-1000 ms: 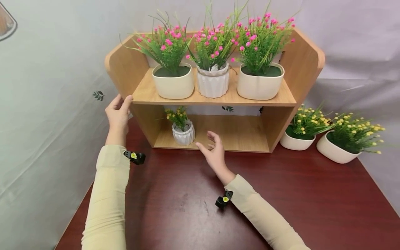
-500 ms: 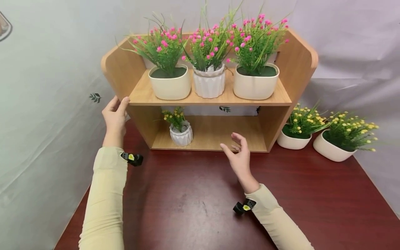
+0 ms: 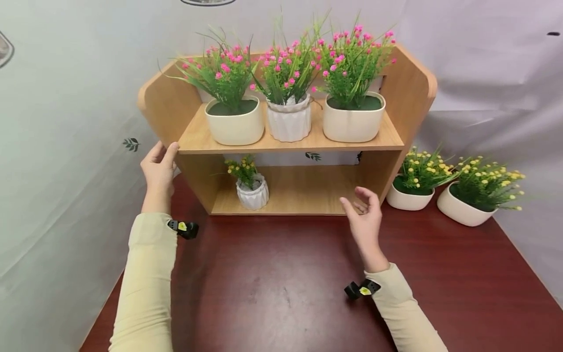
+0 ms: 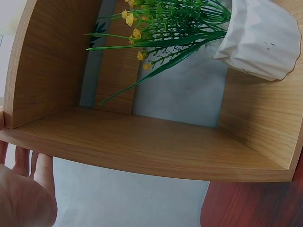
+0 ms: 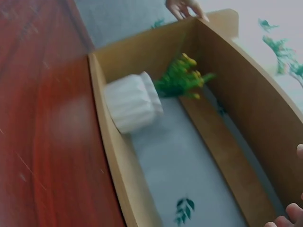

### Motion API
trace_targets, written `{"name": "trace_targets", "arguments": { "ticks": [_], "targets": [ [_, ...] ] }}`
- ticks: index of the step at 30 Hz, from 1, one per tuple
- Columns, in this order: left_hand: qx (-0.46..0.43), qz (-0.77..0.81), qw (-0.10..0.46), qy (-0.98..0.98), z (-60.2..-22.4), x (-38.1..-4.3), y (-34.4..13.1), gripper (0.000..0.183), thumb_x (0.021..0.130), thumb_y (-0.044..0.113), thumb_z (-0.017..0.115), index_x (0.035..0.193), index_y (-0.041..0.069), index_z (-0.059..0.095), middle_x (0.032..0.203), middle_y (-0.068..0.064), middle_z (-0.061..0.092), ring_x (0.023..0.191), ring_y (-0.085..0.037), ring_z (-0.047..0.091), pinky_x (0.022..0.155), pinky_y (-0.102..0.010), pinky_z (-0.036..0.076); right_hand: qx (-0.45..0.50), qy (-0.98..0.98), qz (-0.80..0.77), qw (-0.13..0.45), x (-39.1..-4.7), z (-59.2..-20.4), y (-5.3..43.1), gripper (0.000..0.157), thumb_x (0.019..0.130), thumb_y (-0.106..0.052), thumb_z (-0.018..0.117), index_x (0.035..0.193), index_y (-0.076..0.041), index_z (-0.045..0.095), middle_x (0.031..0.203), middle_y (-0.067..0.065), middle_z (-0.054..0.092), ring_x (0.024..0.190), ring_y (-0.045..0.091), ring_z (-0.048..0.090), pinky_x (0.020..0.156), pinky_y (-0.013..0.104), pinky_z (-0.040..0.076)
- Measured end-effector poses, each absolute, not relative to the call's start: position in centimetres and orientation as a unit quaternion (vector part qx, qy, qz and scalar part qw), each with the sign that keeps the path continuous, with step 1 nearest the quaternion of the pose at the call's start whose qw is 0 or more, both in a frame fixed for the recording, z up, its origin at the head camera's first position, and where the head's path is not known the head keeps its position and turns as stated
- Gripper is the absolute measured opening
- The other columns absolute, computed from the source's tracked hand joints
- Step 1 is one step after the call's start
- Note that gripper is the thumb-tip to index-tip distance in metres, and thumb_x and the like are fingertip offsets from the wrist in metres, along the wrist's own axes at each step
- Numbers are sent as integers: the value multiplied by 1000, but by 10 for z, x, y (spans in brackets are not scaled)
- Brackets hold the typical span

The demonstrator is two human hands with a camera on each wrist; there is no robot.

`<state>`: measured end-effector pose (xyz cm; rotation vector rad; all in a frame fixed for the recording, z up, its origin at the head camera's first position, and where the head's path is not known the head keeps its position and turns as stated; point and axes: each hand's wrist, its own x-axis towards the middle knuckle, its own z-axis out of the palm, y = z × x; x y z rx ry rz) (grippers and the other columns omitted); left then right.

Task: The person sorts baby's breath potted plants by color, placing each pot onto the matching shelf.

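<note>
A two-tier wooden shelf point(image 3: 193, 139) stands on the table. At its left side, my left hand point(image 3: 157, 168) grips the edge of the side panel where the upper board meets it; in the left wrist view the fingers point(image 4: 43, 172) lie along the panel's outer face. On the lower tier, toward the left, stands a small white fluted pot point(image 3: 253, 196) with yellow flowers. My right hand point(image 3: 366, 222) is in front of the lower tier's right end, thumb and fingers spread apart, holding nothing. In the right wrist view only some of its fingertips point(image 5: 294, 211) show.
Along the upper tier stand a cream oval pot point(image 3: 235, 128), a white fluted pot point(image 3: 289, 122) and another cream oval pot point(image 3: 354, 124), all with pink flowers. Two oval pots point(image 3: 409, 200) with yellow flowers sit right of the shelf on the dark red table point(image 3: 281, 278).
My right hand has moved right, away from the small pot and along the lower tier's front. My left hand has kept its place on the panel. The head view has shifted slightly.
</note>
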<state>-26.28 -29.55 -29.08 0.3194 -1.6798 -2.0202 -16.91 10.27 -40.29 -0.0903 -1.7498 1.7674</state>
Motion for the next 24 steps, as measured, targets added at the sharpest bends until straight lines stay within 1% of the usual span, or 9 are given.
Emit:
{"name": "trace_targets", "arguments": {
  "ticks": [2,5,7,9,14,20,24],
  "targets": [
    [111,-737,243,-621,-292,-264,-294,42,84,17,73,125,19,64,129,-6,60,111,-15,58,107,-39,39,-47,-652,679,336,-170,-400,112,42,79,7,70,116,13,51,108,0,57,98,1,56,82,17,48],
    [111,-732,242,-627,-292,-264,-294,42,84,19,72,126,20,64,132,-6,58,115,-16,58,108,-40,37,-56,-637,680,357,-171,-396,126,39,80,6,70,115,13,51,105,-6,55,100,7,57,79,14,48],
    [114,-731,244,-627,-291,-264,-295,42,84,19,72,126,19,63,132,-7,58,115,-16,57,108,-40,37,-66,-633,677,369,-172,-394,135,38,80,5,70,114,9,53,103,-6,56,100,11,57,77,12,47],
    [116,-733,246,-624,-291,-264,-296,42,84,19,72,126,19,64,131,-6,59,114,-15,58,108,-39,37,-81,-628,673,381,-173,-393,143,35,80,4,71,112,4,56,102,-7,57,100,12,57,76,12,47],
    [115,-731,250,-624,-293,-264,-297,41,84,18,73,124,19,65,126,-5,62,109,-13,59,105,-37,40,-127,-611,670,402,-176,-392,164,29,80,1,70,106,-6,59,98,-7,59,96,6,57,75,14,46],
    [110,-730,248,-627,-294,-264,-298,41,85,18,72,125,19,64,128,-5,61,110,-13,58,105,-38,40,-167,-586,682,404,-178,-391,187,27,79,-1,72,100,-12,59,96,-4,58,94,7,54,75,18,44],
    [109,-734,250,-622,-293,-264,-297,41,84,17,72,124,18,65,128,-6,61,110,-13,58,104,-37,41,-201,-590,678,389,-179,-394,204,30,79,-4,73,99,-18,56,98,-5,54,94,7,53,79,18,42]
  ]
}}
